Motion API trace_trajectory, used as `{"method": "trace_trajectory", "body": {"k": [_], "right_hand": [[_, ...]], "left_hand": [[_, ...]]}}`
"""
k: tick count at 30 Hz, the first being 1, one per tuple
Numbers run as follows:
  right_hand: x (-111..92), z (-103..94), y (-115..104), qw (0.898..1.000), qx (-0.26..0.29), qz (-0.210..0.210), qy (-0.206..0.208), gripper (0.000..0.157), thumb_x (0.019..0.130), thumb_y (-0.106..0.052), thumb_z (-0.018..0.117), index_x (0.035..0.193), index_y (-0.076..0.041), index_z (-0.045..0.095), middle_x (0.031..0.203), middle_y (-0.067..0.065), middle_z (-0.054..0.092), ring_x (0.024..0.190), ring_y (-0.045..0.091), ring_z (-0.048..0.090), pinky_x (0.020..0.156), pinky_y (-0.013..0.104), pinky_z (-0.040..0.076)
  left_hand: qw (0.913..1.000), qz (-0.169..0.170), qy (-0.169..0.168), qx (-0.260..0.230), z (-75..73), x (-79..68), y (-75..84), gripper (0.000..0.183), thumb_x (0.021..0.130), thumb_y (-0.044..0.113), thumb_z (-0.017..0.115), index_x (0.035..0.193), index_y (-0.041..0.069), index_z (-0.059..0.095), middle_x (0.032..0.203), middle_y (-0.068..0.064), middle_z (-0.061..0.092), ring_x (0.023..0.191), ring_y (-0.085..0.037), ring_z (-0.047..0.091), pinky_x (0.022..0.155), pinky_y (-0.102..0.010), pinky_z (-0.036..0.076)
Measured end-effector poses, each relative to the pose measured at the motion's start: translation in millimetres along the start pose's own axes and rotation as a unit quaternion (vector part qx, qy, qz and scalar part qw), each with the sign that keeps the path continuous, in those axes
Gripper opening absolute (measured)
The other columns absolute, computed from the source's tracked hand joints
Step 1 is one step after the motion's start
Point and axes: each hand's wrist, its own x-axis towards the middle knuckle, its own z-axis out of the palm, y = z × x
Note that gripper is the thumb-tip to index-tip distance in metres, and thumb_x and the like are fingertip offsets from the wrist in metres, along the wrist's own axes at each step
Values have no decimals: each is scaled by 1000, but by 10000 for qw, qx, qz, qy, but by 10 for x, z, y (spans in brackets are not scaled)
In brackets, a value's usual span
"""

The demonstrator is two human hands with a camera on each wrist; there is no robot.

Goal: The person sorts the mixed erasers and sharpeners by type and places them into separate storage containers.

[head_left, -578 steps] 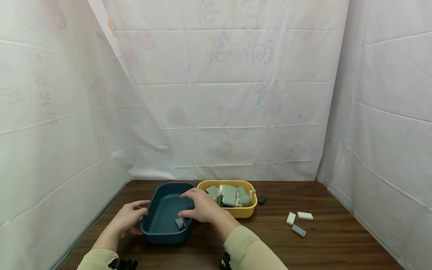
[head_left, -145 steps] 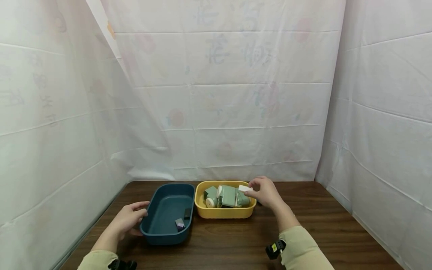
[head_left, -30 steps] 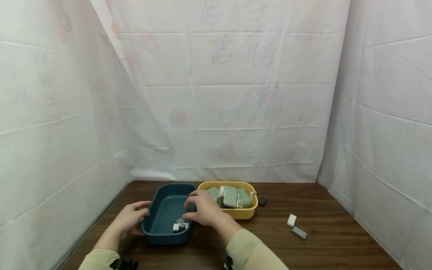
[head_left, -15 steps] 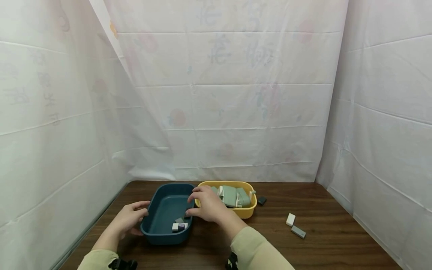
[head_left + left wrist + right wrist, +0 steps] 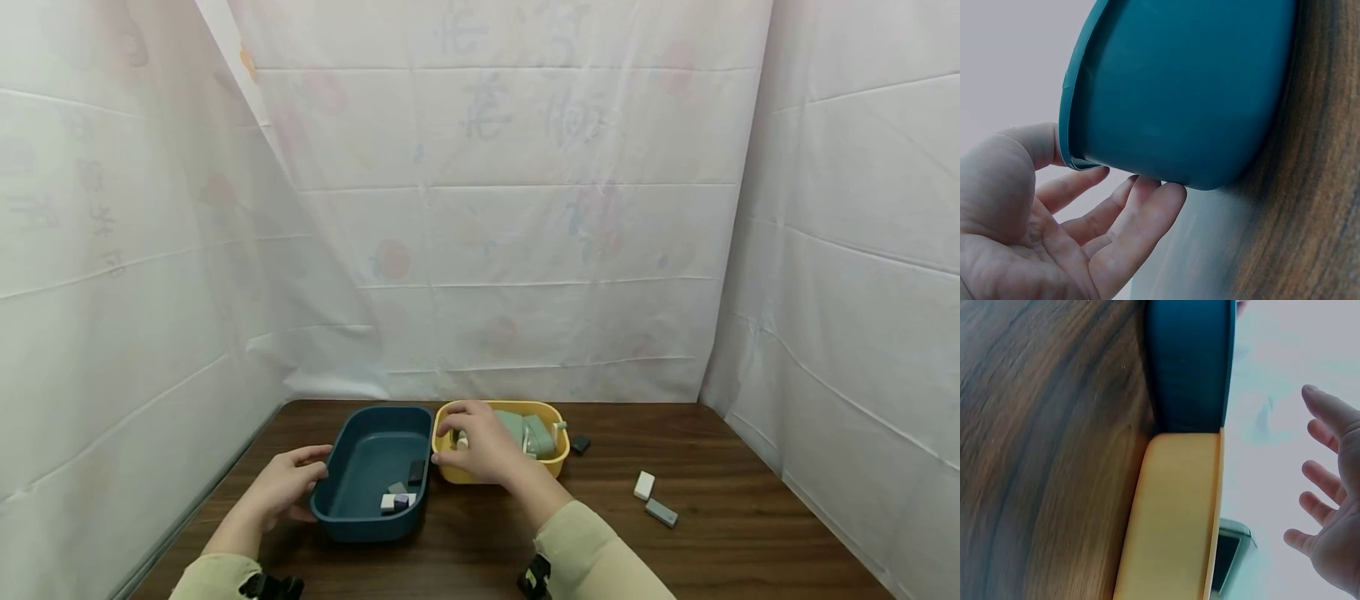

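Observation:
My left hand [image 5: 281, 490] grips the near left side of a dark blue bin [image 5: 367, 531], its thumb over the rim and fingers against the outer wall in the left wrist view. Inside the bin lie a black block [image 5: 416, 472], a grey piece [image 5: 397, 488] and a white block [image 5: 387, 503] with a purple piece [image 5: 401, 502] against it. Above the left part of a yellow bin [image 5: 559, 471], my right hand [image 5: 480, 446] holds nothing, fingers spread. Sage-green containers [image 5: 538, 435] fill that bin; the hand hides some of them.
On the brown table [image 5: 480, 550] to the right lie a white block [image 5: 644, 486] and a grey block [image 5: 662, 512], end to end. A black block [image 5: 580, 444] sits beside the yellow bin. White sheets [image 5: 480, 250] hang at the back and sides.
A white block was carried from the right of the table into the blue bin. Since then my right hand has moved rightward from that bin, uncovering the black block. My left hand has stayed put.

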Motion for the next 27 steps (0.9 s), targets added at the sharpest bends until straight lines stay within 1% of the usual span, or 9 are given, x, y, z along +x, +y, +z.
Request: {"method": "trace_trajectory", "body": {"k": [2,6,8,13,17,20,27], "right_hand": [[-25,-27,35,9998,172,67,39,20,89,-39,79,104,-27,74,143,1,54,135,25,45,107,44,44],[-86,-95,92,9984,514,191,107,19,88,-35,80,104,-27,74,144,6,53,137,28,42,108,48,43],[-118,-138,114,9979,598,214,142,19,89,-36,80,104,-27,73,144,7,52,137,28,41,108,49,43],[-197,-253,166,9975,621,197,284,21,89,-38,79,106,-26,73,145,5,51,139,29,40,107,51,43],[-249,-323,228,9970,599,242,424,23,89,-38,80,107,-25,73,145,4,51,138,29,41,106,49,45],[-285,-362,283,9965,583,276,522,23,88,-36,81,107,-26,73,145,4,51,137,30,41,105,49,45],[-396,-466,368,9942,764,318,680,22,88,-34,82,106,-27,73,146,6,50,138,34,40,105,56,42]], "left_hand": [[10000,15,5,-1,0,-3,3,58,96,11,54,151,-3,42,128,-29,57,97,-34,68,61,-54,60],[10000,8,13,5,0,-6,6,58,96,11,54,151,-3,42,128,-29,57,97,-34,69,61,-53,60],[10000,-6,21,27,0,-4,8,58,96,11,54,151,-3,42,128,-30,57,97,-34,69,61,-53,60],[10000,-33,30,80,0,4,12,58,96,11,54,151,-3,42,131,-33,55,100,-36,68,61,-53,60],[10000,-31,24,82,-2,11,7,58,96,12,54,151,-3,42,133,-34,54,102,-38,67,61,-53,60],[10000,-32,18,64,-5,17,0,58,96,12,54,151,-3,42,134,-34,53,102,-38,68,61,-53,60],[10000,-29,14,21,-9,26,-18,58,96,11,55,151,-3,43,131,-32,55,100,-38,68,61,-54,60]]}}
